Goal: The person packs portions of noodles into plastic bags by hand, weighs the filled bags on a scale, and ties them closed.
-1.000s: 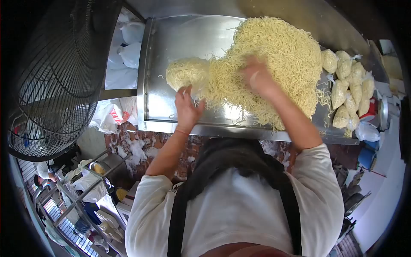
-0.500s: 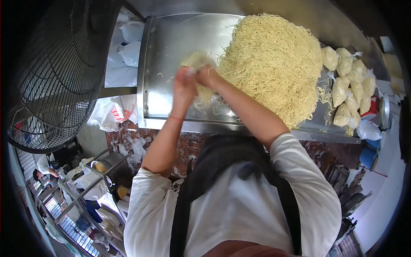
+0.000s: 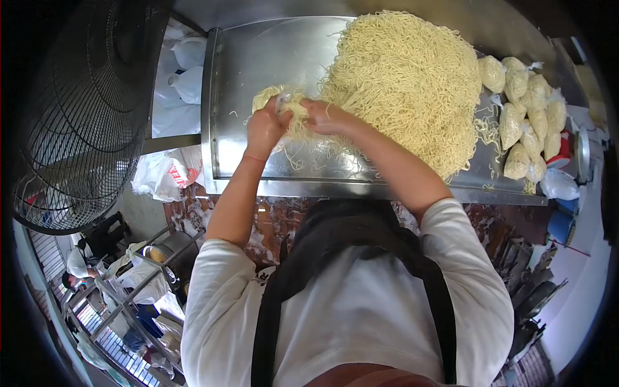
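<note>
A large heap of yellow noodles (image 3: 406, 84) lies on the steel table (image 3: 258, 51). Left of it, my left hand (image 3: 266, 129) is closed on the rim of a clear plastic bag of noodles (image 3: 265, 97). My right hand (image 3: 322, 117) faces it from the right, its fingers closed round loose noodles (image 3: 296, 111) at the bag's mouth. Some strands hang below my hands onto the steel. Several tied bags of noodles (image 3: 516, 122) sit together at the table's right end.
A large wire-caged fan (image 3: 77, 129) stands at the left. White jugs (image 3: 188, 84) and a white plastic bag (image 3: 158, 175) are beside the table's left edge. Metal racks (image 3: 122, 303) and another person (image 3: 77, 266) appear at lower left.
My right hand went from the heap to the bag beside my left hand. The bag, first lying full of noodles, is now lifted between my hands. The view has shifted slightly.
</note>
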Available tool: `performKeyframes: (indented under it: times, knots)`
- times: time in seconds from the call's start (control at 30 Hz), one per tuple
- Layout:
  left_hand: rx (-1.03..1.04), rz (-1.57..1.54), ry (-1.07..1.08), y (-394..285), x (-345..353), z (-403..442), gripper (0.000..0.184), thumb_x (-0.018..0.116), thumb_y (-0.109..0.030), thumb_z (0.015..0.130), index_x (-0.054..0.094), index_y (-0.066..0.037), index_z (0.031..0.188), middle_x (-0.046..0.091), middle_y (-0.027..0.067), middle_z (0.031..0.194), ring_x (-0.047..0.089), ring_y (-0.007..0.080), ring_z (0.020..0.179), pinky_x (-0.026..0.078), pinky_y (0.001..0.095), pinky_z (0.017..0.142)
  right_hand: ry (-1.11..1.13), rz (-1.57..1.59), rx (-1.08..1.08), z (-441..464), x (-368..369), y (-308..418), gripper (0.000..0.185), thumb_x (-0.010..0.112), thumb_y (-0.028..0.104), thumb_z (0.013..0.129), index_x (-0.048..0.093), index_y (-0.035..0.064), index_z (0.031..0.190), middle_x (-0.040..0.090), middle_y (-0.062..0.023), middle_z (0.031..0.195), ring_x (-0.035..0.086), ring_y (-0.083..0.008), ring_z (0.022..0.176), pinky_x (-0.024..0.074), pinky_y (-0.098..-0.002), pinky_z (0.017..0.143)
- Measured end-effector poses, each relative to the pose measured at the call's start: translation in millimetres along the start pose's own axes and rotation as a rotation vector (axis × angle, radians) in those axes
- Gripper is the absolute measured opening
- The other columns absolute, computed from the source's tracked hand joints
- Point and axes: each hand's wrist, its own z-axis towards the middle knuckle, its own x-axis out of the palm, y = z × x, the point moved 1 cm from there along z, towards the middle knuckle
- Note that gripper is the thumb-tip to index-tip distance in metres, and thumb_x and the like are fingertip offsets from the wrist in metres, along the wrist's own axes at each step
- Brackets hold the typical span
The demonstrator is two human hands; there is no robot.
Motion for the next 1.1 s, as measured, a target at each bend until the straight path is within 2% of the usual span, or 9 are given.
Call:
performKeyframes:
  times: [0.27,0.43,0.57,0.67,0.7,0.83,0.87,0.97,1.1]
  knots:
    - [-0.003,0.196,-0.122,58,13,21,0.046,0.068,-0.011,0.077,0.059,-0.010,0.122,0.069,0.0213,0.086,0.067,0.0403,0.080,0.055,0.0494,0.071,0.115,-0.335,0.139,-139,-106,-22,0.038,0.057,0.029,0.097,0.059,0.0029,0.124,0.065,-0.0170,0.108,0.063,-0.0303,0.096,0.0503,-0.0426,0.092]
    - [0.010,-0.137,-0.224,65,1,10,0.050,0.071,-0.010,0.078,0.054,-0.005,0.125,0.068,0.0222,0.084,0.067,0.0369,0.077,0.053,0.0446,0.066,-0.115,-0.488,0.375,-193,-183,-88,0.047,0.060,0.020,0.090,0.053,0.0038,0.134,0.059,-0.0208,0.126,0.055,-0.0334,0.120,0.0437,-0.0415,0.103]
    - [-0.231,-0.474,-0.392,47,22,-37,0.049,0.072,-0.010,0.081,0.050,-0.001,0.124,0.066,0.0119,0.088,0.064,0.0236,0.076,0.049,0.0330,0.065,-0.302,-0.900,0.391,-134,-93,-46,0.061,0.049,0.010,0.087,0.037,0.0042,0.147,0.032,-0.0261,0.151,0.027,-0.0415,0.142,0.0243,-0.0577,0.113]
    - [-0.432,-1.016,-0.451,49,79,-64,0.024,0.064,-0.007,0.089,0.055,-0.003,0.110,0.059,0.0014,0.086,0.057,0.0131,0.077,0.046,0.0260,0.066,-0.410,-0.659,0.152,-50,37,-26,0.090,0.070,0.036,0.083,0.024,0.0008,0.152,0.016,-0.0278,0.157,0.010,-0.0378,0.149,0.0101,-0.0554,0.119]
    - [-0.558,-1.353,-0.387,29,78,-67,0.016,0.060,-0.006,0.091,0.055,-0.005,0.106,0.058,0.0002,0.085,0.057,0.0120,0.076,0.046,0.0254,0.065,-0.409,-0.629,0.133,-30,60,-16,0.087,0.069,0.035,0.083,0.026,-0.0010,0.150,0.025,-0.0293,0.152,0.020,-0.0395,0.145,0.0178,-0.0534,0.117]
    - [-0.463,-1.482,-0.354,1,32,-34,0.007,0.056,-0.009,0.095,0.055,-0.006,0.101,0.058,0.0008,0.085,0.057,0.0093,0.075,0.047,0.0233,0.064,-0.162,-0.285,0.204,21,50,4,0.057,0.058,0.019,0.087,0.042,-0.0020,0.138,0.056,-0.0283,0.129,0.053,-0.0384,0.124,0.0414,-0.0458,0.104]
    - [-0.421,-1.495,-0.352,-1,16,-28,0.008,0.057,-0.010,0.096,0.055,-0.006,0.102,0.059,0.0010,0.086,0.057,0.0093,0.075,0.047,0.0238,0.064,-0.242,-0.069,0.134,20,36,9,0.057,0.064,0.017,0.085,0.042,-0.0051,0.132,0.065,-0.0259,0.106,0.063,-0.0396,0.101,0.0492,-0.0443,0.088]
    - [-0.257,-1.443,-0.344,-20,-30,-21,0.010,0.057,-0.013,0.098,0.055,-0.006,0.103,0.057,0.0003,0.082,0.055,0.0088,0.070,0.048,0.0244,0.063,-0.247,-0.103,-0.304,5,-25,54,0.050,0.058,0.011,0.086,0.045,-0.0076,0.130,0.063,-0.0272,0.110,0.062,-0.0380,0.105,0.0491,-0.0432,0.090]
    - [-0.196,-1.251,-0.349,-40,-28,-44,0.012,0.055,-0.016,0.099,0.055,-0.005,0.103,0.054,-0.0013,0.073,0.051,0.0080,0.062,0.049,0.0257,0.061,-0.361,0.287,-0.148,17,-18,71,0.048,0.058,0.007,0.083,0.050,-0.0054,0.129,0.061,-0.0264,0.118,0.059,-0.0388,0.111,0.0478,-0.0416,0.095]
